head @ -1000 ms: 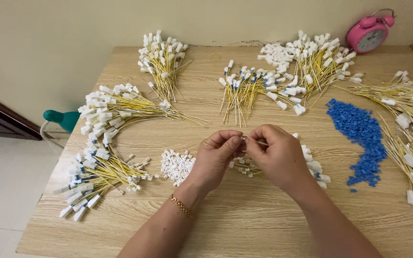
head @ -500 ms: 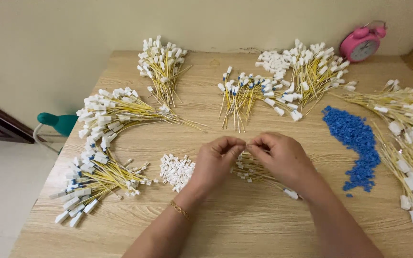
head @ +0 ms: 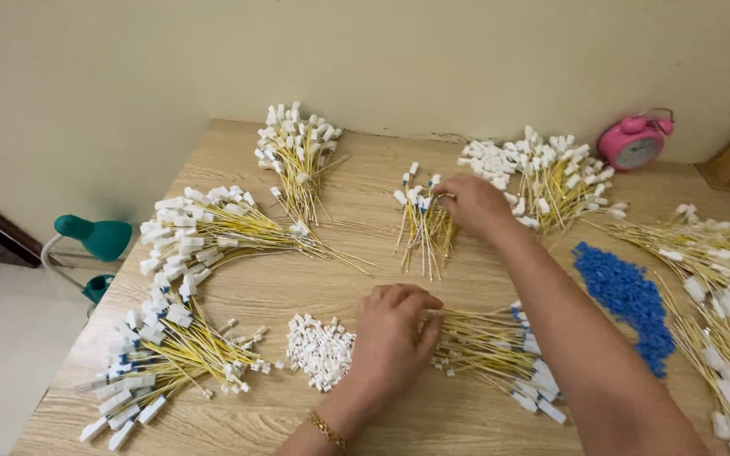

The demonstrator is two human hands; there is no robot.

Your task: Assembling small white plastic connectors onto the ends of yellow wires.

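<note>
My right hand (head: 473,204) is stretched out to the far middle of the wooden table (head: 365,279). Its curled fingertips rest on the white-capped ends of a small bundle of yellow wires (head: 422,230) and pinch one wire there. My left hand (head: 394,331), with a gold bracelet on the wrist, lies near the front edge. Its fingers are closed on the ends of a loose pile of yellow wires (head: 487,346). A heap of small white connectors (head: 320,350) lies just left of that hand.
More bundles of white-tipped yellow wires lie at the far left (head: 297,156), left (head: 213,228), front left (head: 158,355), far right (head: 551,177) and right edge (head: 720,253). Blue caps (head: 627,300) are heaped at right. A pink alarm clock (head: 634,142) stands at the back; a green lamp (head: 95,241) stands off the table's left side.
My hands were together over the near pile, working on one wire. The right hand has since reached away to the far middle bundle, while the left hand dropped onto the near pile.
</note>
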